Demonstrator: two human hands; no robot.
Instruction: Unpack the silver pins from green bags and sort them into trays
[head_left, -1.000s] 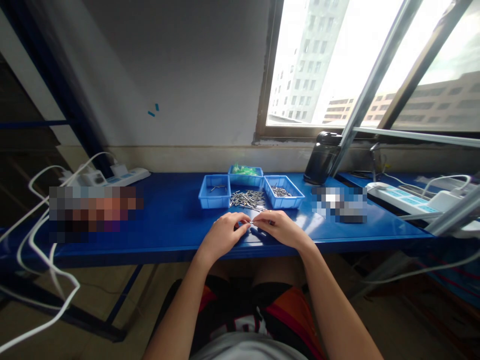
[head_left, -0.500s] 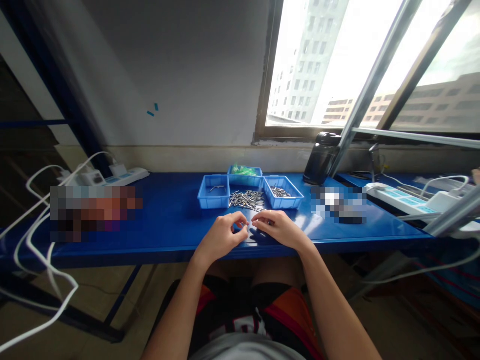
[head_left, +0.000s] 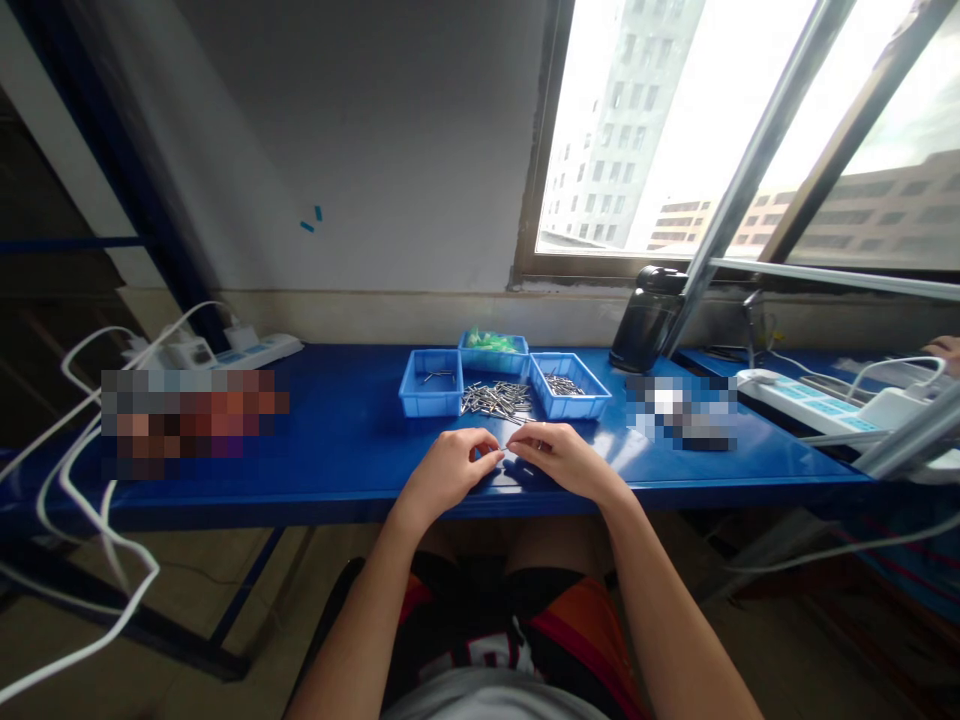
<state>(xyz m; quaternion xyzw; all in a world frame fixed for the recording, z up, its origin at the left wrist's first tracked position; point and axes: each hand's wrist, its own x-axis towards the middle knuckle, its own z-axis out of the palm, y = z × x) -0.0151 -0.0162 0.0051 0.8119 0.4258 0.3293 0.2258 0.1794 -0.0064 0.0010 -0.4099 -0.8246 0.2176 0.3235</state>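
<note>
My left hand (head_left: 448,470) and my right hand (head_left: 562,458) meet fingertip to fingertip over the near part of the blue table (head_left: 337,450). Both pinch a small thin metal piece (head_left: 507,452) between them; its exact shape is too small to make out. Just beyond the hands lies a loose pile of small metal pins (head_left: 495,398). Around the pile stand three blue trays: a left tray (head_left: 430,382) with a few pins, a right tray (head_left: 568,385) with more pins, and a back tray (head_left: 492,350) with green parts.
A black jug (head_left: 645,318) stands by the window at the back right. White power strips lie at the back left (head_left: 247,352) and far right (head_left: 802,394), with white cables (head_left: 82,500) hanging off the table's left end. Someone's fingertips (head_left: 946,350) show at the right edge.
The hands drew slightly apart half a second ago and have come back together at the fingertips. The view shifted a little; nothing else on the table moved.
</note>
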